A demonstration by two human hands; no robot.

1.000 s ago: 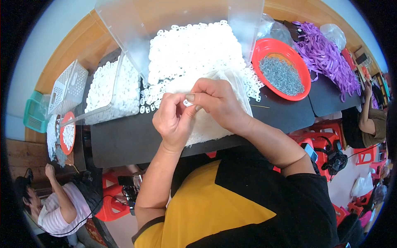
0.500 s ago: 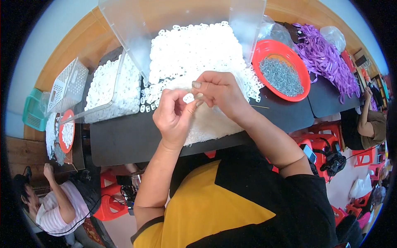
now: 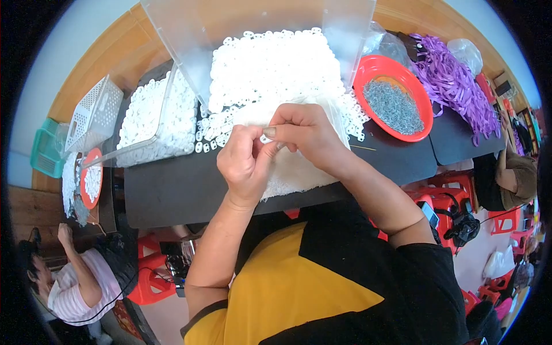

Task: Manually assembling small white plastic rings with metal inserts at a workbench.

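Note:
My left hand (image 3: 241, 164) pinches a small white plastic piece (image 3: 265, 138) between thumb and fingers. My right hand (image 3: 307, 133) meets it there, its thumb pressed against the top of the same piece and its other fingers curled. Whether anything else sits between the fingertips is hidden. Both hands hover over a whitish cloth (image 3: 299, 175) on the dark table (image 3: 172, 192). Just beyond them, a big heap of similar white pieces with holes (image 3: 273, 69) spills out of a clear plastic bin (image 3: 352, 43) lying open toward me.
Left stands a second clear bin (image 3: 163, 112) full of white pieces, beyond it a white perforated basket (image 3: 86, 129) and a green basket (image 3: 43, 149). Right are a red bowl (image 3: 422, 123) of small metal parts and purple straps (image 3: 454, 86). A person (image 3: 86, 287) sits at the left.
My right hand has come down and inward, its thumb now on the white piece, which it stood apart from before. The left hand has turned slightly, and less of the piece shows.

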